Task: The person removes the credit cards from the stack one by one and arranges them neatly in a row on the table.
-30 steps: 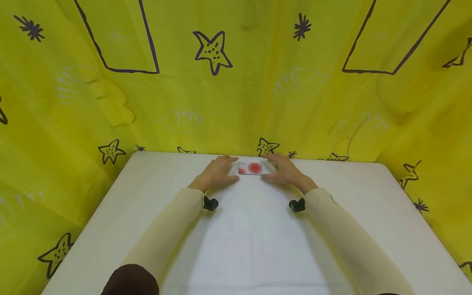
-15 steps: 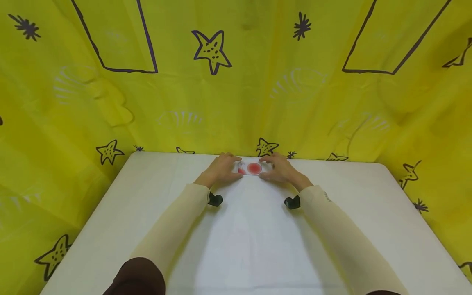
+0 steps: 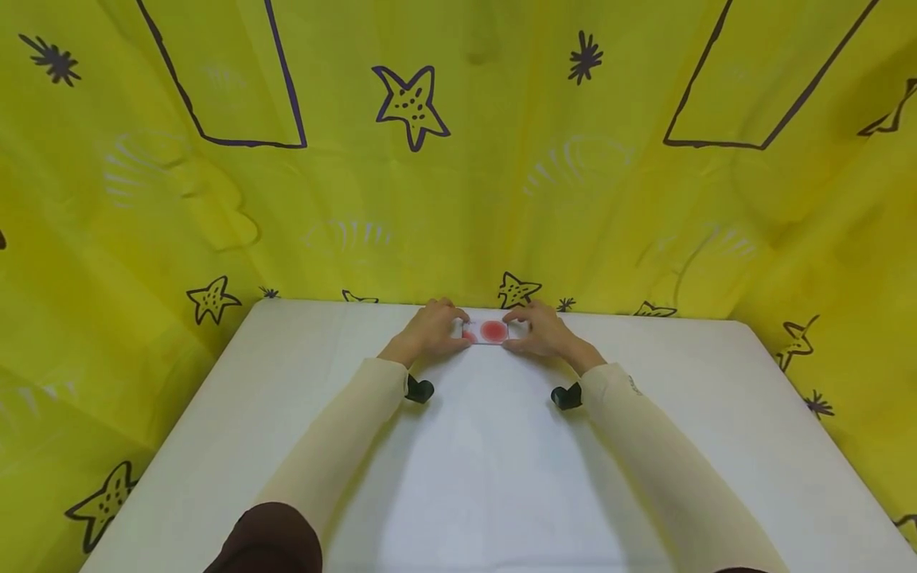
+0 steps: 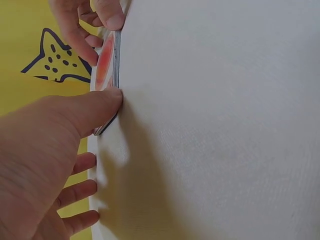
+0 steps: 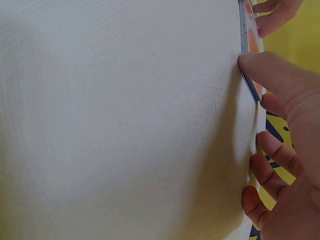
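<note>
Near the far edge of the white desk (image 3: 494,461), the left grip (image 3: 428,328) and the right grip (image 3: 544,331) are pinching opposite ends of a red-spotted layered stack (image 3: 493,332), whose layers could be sliding askew if both are pressing unevenly.

The left hand (image 4: 42,150) and the right hand (image 5: 304,135) each cover part of the card stack (image 4: 104,62) with the thumb. The right wrist view's top border crops the card stack. Lettering (image 3: 634,385) on the right sleeve (image 3: 655,446) is illegible.
</note>
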Available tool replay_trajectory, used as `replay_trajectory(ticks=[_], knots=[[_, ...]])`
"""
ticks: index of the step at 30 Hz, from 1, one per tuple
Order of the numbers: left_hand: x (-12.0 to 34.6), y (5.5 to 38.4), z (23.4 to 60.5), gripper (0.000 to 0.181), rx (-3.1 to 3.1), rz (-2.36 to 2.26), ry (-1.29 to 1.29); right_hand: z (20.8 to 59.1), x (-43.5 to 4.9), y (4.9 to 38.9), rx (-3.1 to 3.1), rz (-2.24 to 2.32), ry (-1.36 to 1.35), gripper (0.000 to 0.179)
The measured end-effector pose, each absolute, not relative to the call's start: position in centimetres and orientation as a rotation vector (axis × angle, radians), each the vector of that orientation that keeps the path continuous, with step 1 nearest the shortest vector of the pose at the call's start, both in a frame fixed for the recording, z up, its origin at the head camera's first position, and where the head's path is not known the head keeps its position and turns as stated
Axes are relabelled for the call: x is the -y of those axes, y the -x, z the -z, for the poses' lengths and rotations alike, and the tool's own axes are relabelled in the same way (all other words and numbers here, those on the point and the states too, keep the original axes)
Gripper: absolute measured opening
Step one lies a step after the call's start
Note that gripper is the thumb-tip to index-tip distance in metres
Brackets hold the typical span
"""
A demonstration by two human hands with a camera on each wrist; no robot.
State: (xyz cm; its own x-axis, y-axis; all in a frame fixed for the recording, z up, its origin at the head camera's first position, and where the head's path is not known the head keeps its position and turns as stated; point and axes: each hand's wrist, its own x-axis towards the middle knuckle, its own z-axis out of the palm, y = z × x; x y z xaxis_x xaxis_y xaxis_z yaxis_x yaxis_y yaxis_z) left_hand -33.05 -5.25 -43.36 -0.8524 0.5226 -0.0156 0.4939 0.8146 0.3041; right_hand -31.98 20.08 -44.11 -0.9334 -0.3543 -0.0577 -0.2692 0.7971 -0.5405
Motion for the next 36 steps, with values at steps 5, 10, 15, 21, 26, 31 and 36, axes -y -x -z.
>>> replay_trajectory(ticks=[5, 10, 15, 21, 26, 31, 36], knots=[[5.2, 33.0, 43.3, 0.042, -2.891, -0.459, -0.801, 43.8, -20.0, 31.7, -2.841, 0.786, 0.497, 0.047], [5.1, 33.1, 43.1, 0.042, -2.891, -0.452, -0.791, 43.5, -20.0, 31.5, -2.858, 0.748, 0.513, 0.046], [5.1, 33.3, 43.1, 0.04, -2.889, -0.451, -0.787, 43.4, -20.0, 31.4, -2.851, 0.772, 0.511, 0.046], [4.9, 33.4, 42.8, 0.041, -2.88, -0.47, -0.788, 43.4, -20.1, 31.4, -2.856, 0.815, 0.513, 0.046], [4.6, 33.2, 42.5, 0.039, -2.876, -0.501, -0.798, 43.7, -20.2, 31.4, -2.865, 0.826, 0.524, 0.046], [4.4, 33.2, 42.4, 0.038, -2.88, -0.513, -0.792, 43.6, -20.2, 31.3, -2.868, 0.843, 0.537, 0.045], [4.5, 33.2, 42.3, 0.04, -2.875, -0.527, -0.776, 43.4, -20.2, 31.2, -2.879, 0.858, 0.58, 0.045]])
